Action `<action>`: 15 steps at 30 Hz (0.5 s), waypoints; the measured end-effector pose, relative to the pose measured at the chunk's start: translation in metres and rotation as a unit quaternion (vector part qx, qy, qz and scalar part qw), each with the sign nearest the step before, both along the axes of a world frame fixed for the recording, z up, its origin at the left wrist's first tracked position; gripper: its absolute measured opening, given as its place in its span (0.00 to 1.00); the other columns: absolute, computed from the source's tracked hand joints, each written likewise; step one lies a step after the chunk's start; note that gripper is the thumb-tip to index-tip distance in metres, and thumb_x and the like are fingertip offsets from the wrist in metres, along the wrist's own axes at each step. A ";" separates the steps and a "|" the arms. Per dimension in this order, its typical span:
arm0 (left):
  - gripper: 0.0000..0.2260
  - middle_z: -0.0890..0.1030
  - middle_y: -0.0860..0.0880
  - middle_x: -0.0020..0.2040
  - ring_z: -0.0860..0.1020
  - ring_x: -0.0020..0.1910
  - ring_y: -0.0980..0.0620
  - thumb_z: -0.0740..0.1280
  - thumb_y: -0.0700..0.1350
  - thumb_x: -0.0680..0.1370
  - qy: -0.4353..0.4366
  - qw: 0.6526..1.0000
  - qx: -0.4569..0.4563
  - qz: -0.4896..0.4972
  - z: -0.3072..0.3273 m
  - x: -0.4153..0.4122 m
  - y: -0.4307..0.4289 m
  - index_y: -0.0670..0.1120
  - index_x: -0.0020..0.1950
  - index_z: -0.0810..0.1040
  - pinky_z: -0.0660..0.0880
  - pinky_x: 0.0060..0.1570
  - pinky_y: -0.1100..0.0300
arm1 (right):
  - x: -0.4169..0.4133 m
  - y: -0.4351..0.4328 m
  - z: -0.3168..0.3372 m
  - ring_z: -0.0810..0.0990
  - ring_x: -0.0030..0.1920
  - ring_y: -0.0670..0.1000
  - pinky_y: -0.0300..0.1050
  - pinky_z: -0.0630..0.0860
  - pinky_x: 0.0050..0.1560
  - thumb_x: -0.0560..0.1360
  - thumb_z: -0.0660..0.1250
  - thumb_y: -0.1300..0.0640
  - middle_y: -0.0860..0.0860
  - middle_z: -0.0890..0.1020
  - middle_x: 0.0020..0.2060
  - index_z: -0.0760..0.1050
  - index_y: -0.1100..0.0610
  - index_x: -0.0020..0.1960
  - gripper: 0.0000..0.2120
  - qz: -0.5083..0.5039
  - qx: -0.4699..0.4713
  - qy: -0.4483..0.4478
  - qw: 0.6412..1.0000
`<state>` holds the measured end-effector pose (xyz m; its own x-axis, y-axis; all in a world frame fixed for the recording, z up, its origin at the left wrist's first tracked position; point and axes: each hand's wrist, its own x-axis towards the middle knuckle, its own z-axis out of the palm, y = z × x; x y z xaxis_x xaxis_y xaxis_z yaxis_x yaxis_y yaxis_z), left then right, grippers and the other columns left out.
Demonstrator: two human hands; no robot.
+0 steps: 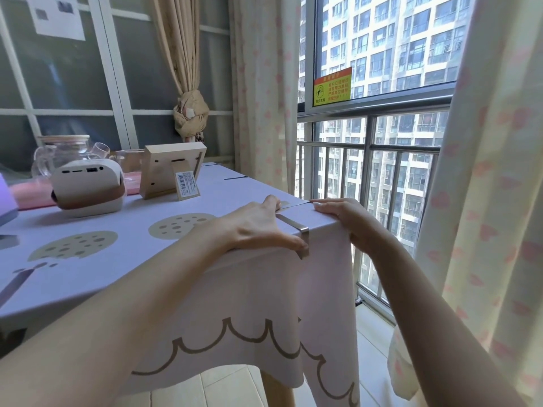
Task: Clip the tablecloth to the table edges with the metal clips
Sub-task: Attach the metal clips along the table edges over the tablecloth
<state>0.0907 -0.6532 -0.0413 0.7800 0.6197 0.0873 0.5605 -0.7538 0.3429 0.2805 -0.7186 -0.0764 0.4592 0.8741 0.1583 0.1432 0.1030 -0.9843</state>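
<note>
Arms (147, 304) reach over cloth (264, 304) that looks soft and slippy. Left hand (258, 227) lies flat, thumb pushing the stiff clip (293, 226) at its bend. Right hand (343, 214), flat too, holds the corner down.

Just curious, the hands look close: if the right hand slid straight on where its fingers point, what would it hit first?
Most likely the fingertips of the left hand: the right hand points left along the tablecloth toward them, a small gap apart. Depth is unclear.
</note>
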 end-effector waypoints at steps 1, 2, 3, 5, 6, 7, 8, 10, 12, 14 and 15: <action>0.42 0.67 0.52 0.70 0.68 0.65 0.52 0.71 0.65 0.64 -0.001 1.000 0.004 -0.001 0.000 0.000 0.000 0.51 0.72 0.58 0.65 0.54 0.60 | 0.000 0.000 0.001 0.82 0.36 0.50 0.39 0.78 0.37 0.74 0.66 0.62 0.55 0.85 0.41 0.81 0.56 0.45 0.06 0.009 -0.004 0.000 1.000; 0.43 0.67 0.52 0.70 0.68 0.65 0.52 0.71 0.66 0.64 0.000 1.000 0.007 0.000 0.000 0.000 -0.001 0.50 0.72 0.58 0.65 0.54 0.60 | 0.001 0.000 0.001 0.82 0.37 0.50 0.39 0.78 0.38 0.75 0.65 0.62 0.56 0.85 0.42 0.81 0.56 0.44 0.06 0.016 -0.007 -0.001 1.000; 0.44 0.68 0.52 0.70 0.68 0.65 0.52 0.70 0.67 0.62 0.003 1.000 0.009 0.000 0.000 0.000 -0.001 0.51 0.71 0.58 0.66 0.55 0.60 | 0.001 0.000 0.002 0.82 0.38 0.50 0.39 0.78 0.39 0.75 0.65 0.62 0.56 0.85 0.42 0.81 0.55 0.44 0.06 0.021 -0.007 -0.003 1.000; 0.47 0.69 0.52 0.69 0.69 0.64 0.52 0.67 0.69 0.58 0.007 1.000 0.008 0.001 0.000 0.001 -0.001 0.51 0.71 0.58 0.68 0.57 0.59 | 0.003 -0.001 0.003 0.83 0.38 0.49 0.37 0.78 0.39 0.75 0.65 0.62 0.55 0.85 0.43 0.80 0.56 0.47 0.06 0.030 -0.008 -0.005 0.999; 0.47 0.69 0.52 0.69 0.69 0.63 0.52 0.66 0.69 0.57 0.008 1.000 0.008 0.000 -0.001 0.001 -0.001 0.51 0.71 0.58 0.68 0.57 0.58 | 0.005 -0.001 0.002 0.83 0.38 0.48 0.36 0.78 0.40 0.75 0.64 0.62 0.54 0.85 0.43 0.80 0.57 0.49 0.06 0.035 -0.009 -0.003 0.999; 0.48 0.68 0.52 0.69 0.69 0.64 0.51 0.66 0.70 0.56 0.008 1.000 0.008 0.000 -0.001 0.002 0.000 0.51 0.71 0.58 0.68 0.58 0.57 | 0.006 -0.001 0.002 0.83 0.39 0.47 0.35 0.78 0.40 0.76 0.64 0.62 0.53 0.85 0.44 0.80 0.57 0.51 0.07 0.041 -0.009 0.002 0.999; 0.48 0.68 0.52 0.70 0.69 0.64 0.51 0.66 0.70 0.56 0.010 1.000 0.006 0.000 -0.001 0.002 0.000 0.50 0.70 0.58 0.68 0.59 0.56 | 0.007 -0.002 0.002 0.83 0.40 0.46 0.34 0.78 0.41 0.76 0.64 0.61 0.52 0.85 0.44 0.79 0.57 0.52 0.08 0.044 -0.011 0.006 0.999; 0.47 0.66 0.51 0.71 0.67 0.66 0.50 0.69 0.69 0.59 0.014 1.000 0.003 -0.003 -0.001 0.002 -0.001 0.49 0.70 0.56 0.67 0.60 0.55 | 0.006 -0.003 0.002 0.82 0.40 0.46 0.33 0.77 0.42 0.76 0.64 0.60 0.52 0.84 0.45 0.79 0.59 0.56 0.10 0.035 -0.020 -0.008 0.999; 0.43 0.63 0.50 0.72 0.65 0.68 0.50 0.71 0.64 0.65 0.004 1.000 0.000 -0.007 -0.001 0.003 -0.002 0.49 0.72 0.54 0.65 0.59 0.58 | 0.001 -0.001 0.003 0.81 0.42 0.47 0.33 0.76 0.42 0.77 0.63 0.61 0.55 0.83 0.50 0.77 0.60 0.60 0.13 0.005 -0.031 -0.033 0.999; 0.42 0.62 0.51 0.73 0.64 0.69 0.51 0.71 0.61 0.67 -0.008 1.000 0.000 -0.008 -0.001 0.003 -0.002 0.49 0.73 0.52 0.63 0.57 0.59 | -0.007 0.001 0.003 0.80 0.50 0.49 0.37 0.76 0.50 0.77 0.63 0.62 0.57 0.80 0.58 0.73 0.61 0.65 0.17 -0.058 -0.029 -0.084 0.994; 0.43 0.62 0.50 0.73 0.65 0.68 0.50 0.71 0.61 0.67 -0.011 1.000 -0.002 -0.006 -0.002 0.003 -0.001 0.49 0.73 0.50 0.64 0.57 0.59 | -0.012 0.002 0.004 0.78 0.57 0.50 0.41 0.74 0.58 0.77 0.63 0.63 0.56 0.77 0.62 0.70 0.60 0.68 0.19 -0.104 -0.022 -0.140 0.984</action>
<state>0.0939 -0.6540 -0.0434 0.7852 0.6108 0.1020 0.5441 -0.7591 0.3574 0.2687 -0.7169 -0.0725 0.5720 0.7751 0.2683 0.4235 0.0010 -0.9059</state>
